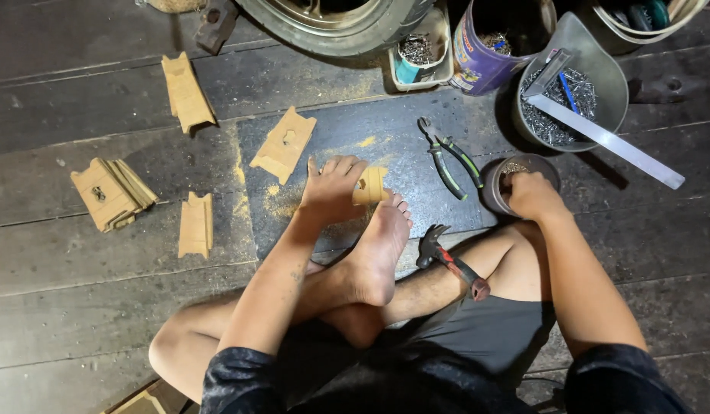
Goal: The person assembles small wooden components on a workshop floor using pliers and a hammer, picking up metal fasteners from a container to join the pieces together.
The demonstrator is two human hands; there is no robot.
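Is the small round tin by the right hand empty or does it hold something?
Holds something: small nails show inside the tin, where the right hand dips.

Seated cross-legged, the left hand (332, 188) reaches toward twelve o'clock with fingers curled in a grip, while the right hand (530, 195) dips fingers-down at one o'clock.

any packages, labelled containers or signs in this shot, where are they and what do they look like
purple can: top centre-right on the floor, cylindrical, open, purple printed wrap with yellow and orange patches
small plastic tub: left of the can, rectangular, pale, holding nails and a blue piece
no signs or screens
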